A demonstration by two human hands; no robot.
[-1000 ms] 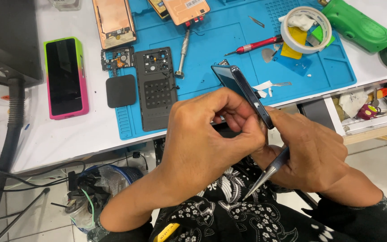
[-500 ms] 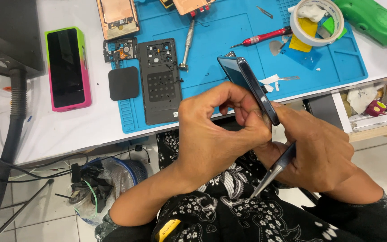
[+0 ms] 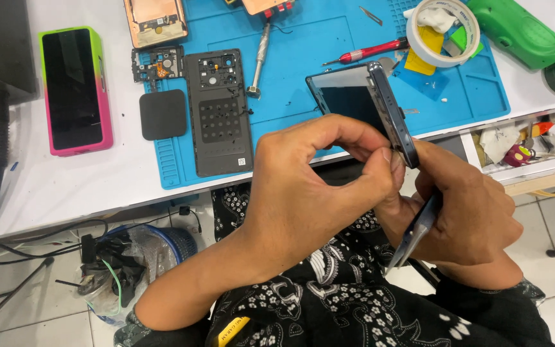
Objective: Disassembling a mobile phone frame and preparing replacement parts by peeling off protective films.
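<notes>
Both hands meet at centre frame. The left hand pinches the lower edge of a dark blue-grey smartphone frame, held on edge over the near rim of the blue silicone work mat. The right hand grips the phone's lower end and a thin metal pry tool. A pink-and-green cased phone lies at upper left on the white surface.

We see bright, even overhead light, soft shadows beneath the hands, mild glare on the white tabletop, sharp focus throughout.
</notes>
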